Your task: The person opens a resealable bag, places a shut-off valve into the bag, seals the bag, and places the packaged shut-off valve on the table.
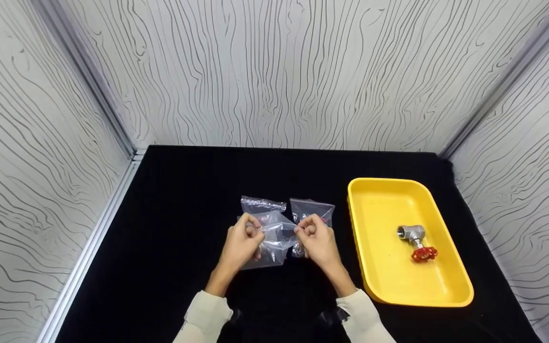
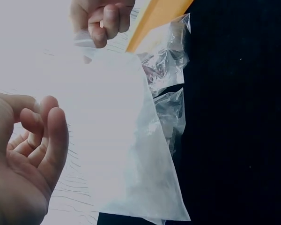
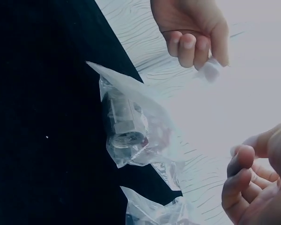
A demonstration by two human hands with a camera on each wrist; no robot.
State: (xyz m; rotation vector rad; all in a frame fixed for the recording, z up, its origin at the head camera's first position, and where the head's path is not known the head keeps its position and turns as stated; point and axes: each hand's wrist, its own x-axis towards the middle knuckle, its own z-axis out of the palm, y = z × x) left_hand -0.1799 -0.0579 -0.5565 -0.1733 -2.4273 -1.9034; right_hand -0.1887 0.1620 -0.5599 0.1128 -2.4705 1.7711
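Observation:
A clear plastic bag (image 1: 274,238) is stretched between both hands above the black table. My left hand (image 1: 241,240) pinches one side of its mouth between thumb and forefinger. On the opposite side, my right hand (image 1: 320,240) pinches the other edge in the same way. Glare washes out much of the held bag (image 2: 145,178) in the wrist views. Just behind the hands lie two more clear bags, a left bag (image 1: 261,205) and a right bag (image 1: 313,207). A metal valve body (image 3: 124,122) shows through one of them in the right wrist view.
A yellow tray (image 1: 384,281) stands to the right of my right hand. In it lies a metal valve (image 1: 412,232) with a red handwheel (image 1: 424,254). Black cloth (image 1: 179,200) covers the table, and patterned panels (image 1: 265,76) enclose the back and sides.

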